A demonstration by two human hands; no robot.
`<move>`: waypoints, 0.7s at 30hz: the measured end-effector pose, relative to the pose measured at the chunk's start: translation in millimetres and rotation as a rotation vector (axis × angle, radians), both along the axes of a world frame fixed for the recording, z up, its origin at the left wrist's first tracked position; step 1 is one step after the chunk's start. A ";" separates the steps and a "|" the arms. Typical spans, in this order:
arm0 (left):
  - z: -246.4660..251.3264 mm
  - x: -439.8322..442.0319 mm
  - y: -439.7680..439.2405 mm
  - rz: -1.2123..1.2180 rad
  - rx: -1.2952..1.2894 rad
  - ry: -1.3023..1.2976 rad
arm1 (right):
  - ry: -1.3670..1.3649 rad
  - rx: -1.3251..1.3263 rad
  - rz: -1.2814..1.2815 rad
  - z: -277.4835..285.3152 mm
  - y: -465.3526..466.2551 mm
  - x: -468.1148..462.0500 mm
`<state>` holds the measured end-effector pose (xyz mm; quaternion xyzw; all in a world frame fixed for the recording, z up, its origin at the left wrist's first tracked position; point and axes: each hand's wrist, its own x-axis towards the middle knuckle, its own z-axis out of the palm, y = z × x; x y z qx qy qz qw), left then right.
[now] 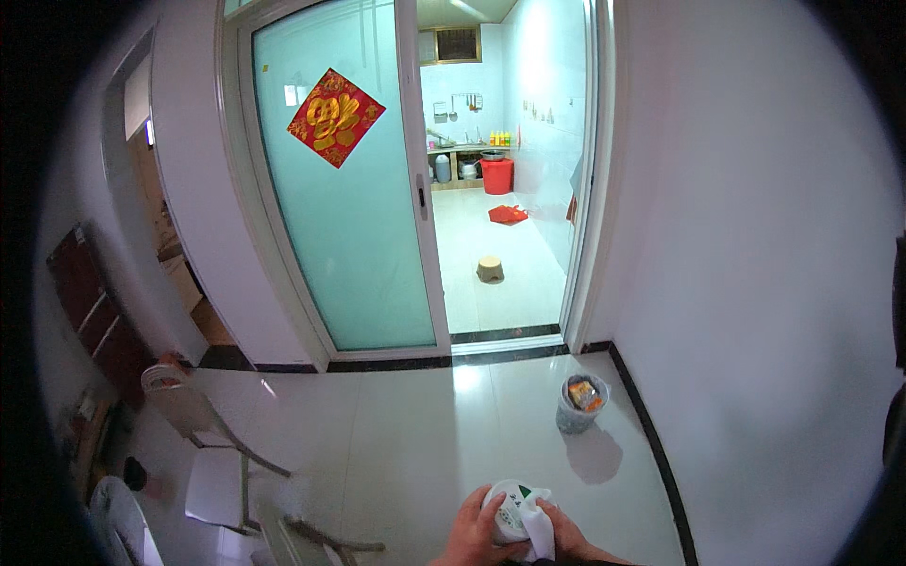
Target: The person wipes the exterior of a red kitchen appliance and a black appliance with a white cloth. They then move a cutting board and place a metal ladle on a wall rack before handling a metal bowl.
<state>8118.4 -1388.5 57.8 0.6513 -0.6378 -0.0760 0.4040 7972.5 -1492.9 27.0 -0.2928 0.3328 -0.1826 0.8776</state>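
Observation:
Near the bottom edge, my left hand (482,529) grips a round white container (508,511), whose pale top bears a green mark and writing. My right hand (566,532) pinches a piece of white cloth or tissue (539,527) against the container's right side. Both hands are close together, in front of the body. What the container holds cannot be seen, and its underside is hidden by the fingers.
A waste bin (577,410) with wrappers stands ahead on the right by the wall. Chairs (216,488) are at the left. A frosted glass sliding door (347,233) stands partly open onto a kitchen with a low stool (490,269) and a red bucket (497,177).

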 end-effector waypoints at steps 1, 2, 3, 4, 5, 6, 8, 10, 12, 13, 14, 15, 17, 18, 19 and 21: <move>4.9 19.9 -15.2 -0.050 0.118 0.125 | 0.029 -0.002 0.026 3.6 -17.7 12.4; 22.5 37.7 -33.2 -0.110 0.233 0.259 | 0.068 -0.006 0.044 17.3 -37.5 21.5; 33.3 53.5 -53.2 -0.180 0.357 0.387 | 0.102 -0.002 0.051 25.8 -56.9 29.9; 34.2 67.8 -76.2 -0.255 0.322 0.382 | 0.100 -0.012 0.045 30.0 -77.4 37.9; 32.4 81.7 -100.8 -0.329 0.286 0.378 | 0.097 -0.022 0.039 33.3 -98.3 44.3; 33.0 95.0 -119.5 -0.387 0.254 0.368 | 0.085 -0.027 0.048 33.6 -116.4 52.8; 36.5 111.6 -158.6 -0.385 0.404 0.403 | 0.069 0.004 0.003 17.4 -147.3 64.4; 35.2 127.5 -200.0 -0.383 0.426 0.398 | 0.096 0.064 -0.009 11.5 -184.7 77.0; 22.5 134.1 -235.4 -0.393 0.339 0.377 | 0.031 0.068 -0.013 1.6 -220.9 90.4; 16.3 136.8 -255.6 -0.401 0.295 0.370 | 0.003 0.070 -0.017 -2.2 -241.1 96.0; 9.7 142.6 -280.5 -0.380 0.248 0.366 | 0.030 0.077 -0.016 -6.0 -266.2 101.7; 3.8 146.0 -305.8 -0.322 0.271 0.288 | 0.007 0.132 -0.064 -9.5 -292.3 108.6; 20.5 153.5 -361.9 -0.191 0.311 0.111 | -0.058 0.240 -0.145 5.3 -344.3 136.7; 9.4 157.9 -381.6 -0.144 0.067 0.122 | -0.037 0.112 -0.151 13.5 -363.7 152.8; 5.4 164.6 -403.8 -0.122 0.023 0.075 | -0.029 0.092 -0.147 13.3 -387.4 161.9; 4.2 181.6 -446.0 -0.072 -0.063 -0.016 | -0.009 0.053 -0.133 12.1 -433.5 181.1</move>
